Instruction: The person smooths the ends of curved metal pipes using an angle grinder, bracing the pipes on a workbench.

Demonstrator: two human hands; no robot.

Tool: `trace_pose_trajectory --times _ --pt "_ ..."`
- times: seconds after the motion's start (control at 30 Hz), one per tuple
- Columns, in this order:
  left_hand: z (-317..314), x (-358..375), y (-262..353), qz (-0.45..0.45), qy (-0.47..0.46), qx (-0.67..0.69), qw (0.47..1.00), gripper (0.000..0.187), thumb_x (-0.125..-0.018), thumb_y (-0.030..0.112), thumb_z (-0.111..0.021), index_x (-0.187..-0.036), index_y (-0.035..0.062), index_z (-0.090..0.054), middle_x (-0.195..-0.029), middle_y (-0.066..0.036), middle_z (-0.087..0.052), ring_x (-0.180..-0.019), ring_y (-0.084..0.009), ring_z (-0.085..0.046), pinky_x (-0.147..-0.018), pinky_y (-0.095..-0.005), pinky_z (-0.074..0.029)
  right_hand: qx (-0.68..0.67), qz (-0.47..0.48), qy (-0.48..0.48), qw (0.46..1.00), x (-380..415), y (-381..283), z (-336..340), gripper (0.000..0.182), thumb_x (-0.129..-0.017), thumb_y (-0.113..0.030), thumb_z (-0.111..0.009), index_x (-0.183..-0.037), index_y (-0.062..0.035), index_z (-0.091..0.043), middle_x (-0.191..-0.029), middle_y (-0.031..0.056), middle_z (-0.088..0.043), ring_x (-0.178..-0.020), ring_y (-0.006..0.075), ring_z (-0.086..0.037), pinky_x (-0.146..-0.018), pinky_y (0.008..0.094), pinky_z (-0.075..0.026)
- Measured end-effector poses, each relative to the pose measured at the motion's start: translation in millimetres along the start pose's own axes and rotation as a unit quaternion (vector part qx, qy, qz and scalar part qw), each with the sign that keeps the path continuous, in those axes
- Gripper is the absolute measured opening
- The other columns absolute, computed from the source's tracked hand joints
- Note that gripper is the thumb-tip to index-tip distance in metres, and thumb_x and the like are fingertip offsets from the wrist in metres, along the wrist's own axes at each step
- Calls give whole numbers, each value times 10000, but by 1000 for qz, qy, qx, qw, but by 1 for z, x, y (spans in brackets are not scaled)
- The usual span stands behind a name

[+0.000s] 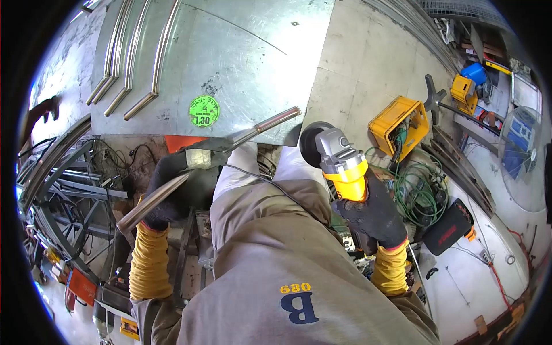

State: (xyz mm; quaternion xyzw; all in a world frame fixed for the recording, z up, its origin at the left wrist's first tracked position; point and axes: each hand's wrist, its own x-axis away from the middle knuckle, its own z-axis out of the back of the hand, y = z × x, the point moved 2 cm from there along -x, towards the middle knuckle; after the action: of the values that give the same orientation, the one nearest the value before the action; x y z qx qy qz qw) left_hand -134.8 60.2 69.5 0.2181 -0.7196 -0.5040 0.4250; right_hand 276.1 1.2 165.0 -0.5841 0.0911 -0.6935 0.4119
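My left hand, in a black glove with a yellow sleeve, grips a long bent steel tube that runs from lower left to upper right. A patch of pale tape wraps the tube beside the glove. My right hand, also gloved, holds a yellow and grey angle grinder with its dark disc pointing up and left, a short gap away from the tube. A black cable runs across my lap from the grinder side.
A large steel sheet with a green sticker lies ahead, with curved steel strips on it. A yellow crate, coiled green cable and a black case sit right. Metal frames crowd the left.
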Motion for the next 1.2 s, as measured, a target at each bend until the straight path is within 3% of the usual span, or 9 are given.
trace_pose_trajectory --times 0.1,0.37,0.6,0.67,0.7,0.87,0.93,1.07,1.2 --pt "0 -5 11 -33 -2 -49 998 413 -1032 248 -720 -1334 -31 -749 -1472 -175 -721 -870 -89 -620 -738 -292 -530 80 9 10 997 -6 3 -1 625 -871 -273 -892 -1370 -36 -600 -1132 184 -759 -1004 364 -766 -874 461 -599" --pt "-10 -9 33 -55 -35 -109 992 393 -1027 137 -693 -1348 -91 -704 -944 -5 -674 -786 -102 -589 -708 -285 -524 101 13 3 995 -16 -20 -5 614 -874 -258 -900 -1367 -37 -609 -1151 168 -766 -1027 337 -757 -898 451 -590" --pt "-12 -6 28 -53 -24 -139 989 402 -1043 119 -670 -1389 -83 -695 -962 -15 -689 -773 -86 -570 -698 -263 -505 118 -32 -2 993 -23 -25 -6 660 -879 -238 -911 -1432 -42 -610 -1167 131 -770 -1028 257 -744 -932 418 -589" --pt "-3 -2 17 155 15 -16 988 294 -898 39 -737 -1178 -48 -722 -1076 -186 -779 -928 -335 -732 -856 -415 -594 117 -19 -1 993 -18 -27 -6 632 -880 -246 -896 -1396 -28 -605 -1159 157 -767 -1034 293 -758 -914 430 -592" --pt "-5 -11 34 49 -3 -27 998 274 -910 45 -742 -1173 -33 -730 -1053 -187 -780 -963 -359 -743 -876 -434 -596 113 -7 2 994 -17 -27 -5 606 -880 -254 -881 -1361 -15 -599 -1150 183 -765 -1040 328 -771 -896 442 -596" --pt "12 -7 21 -7 -43 -225 973 257 -968 90 -739 -1198 -24 -753 -1253 -223 -755 -1066 -343 -739 -900 -397 -592 28 -8 -17 999 -18 -15 -1 629 -875 -251 -895 -1378 -13 -603 -1177 168 -765 -1053 287 -760 -920 426 -589" --pt "9 -15 24 73 -12 75 994 445 -1060 166 -705 -1435 -73 -685 -1288 -143 -801 -872 -139 -735 -765 -286 -606 37 -5 -12 999 -22 -17 0 629 -872 -251 -899 -1376 -14 -606 -1173 166 -766 -1043 284 -759 -919 423 -588" --pt "20 -25 16 106 12 -82 991 311 -1101 90 -658 -1356 -77 -718 -1239 -174 -815 -961 -204 -784 -796 -351 -649 45 9 -7 999 -28 -16 -2 617 -873 -255 -900 -1358 -13 -607 -1155 166 -768 -1031 291 -761 -909 430 -590" --pt "34 -39 -6 -11 40 11 999 313 -1148 176 -636 -1268 -98 -727 -1293 -209 -794 -1058 -270 -809 -853 -391 -663 92 -16 8 996 -18 -15 -2 614 -868 -262 -908 -1343 -12 -610 -1147 174 -769 -1033 308 -765 -912 437 -593"
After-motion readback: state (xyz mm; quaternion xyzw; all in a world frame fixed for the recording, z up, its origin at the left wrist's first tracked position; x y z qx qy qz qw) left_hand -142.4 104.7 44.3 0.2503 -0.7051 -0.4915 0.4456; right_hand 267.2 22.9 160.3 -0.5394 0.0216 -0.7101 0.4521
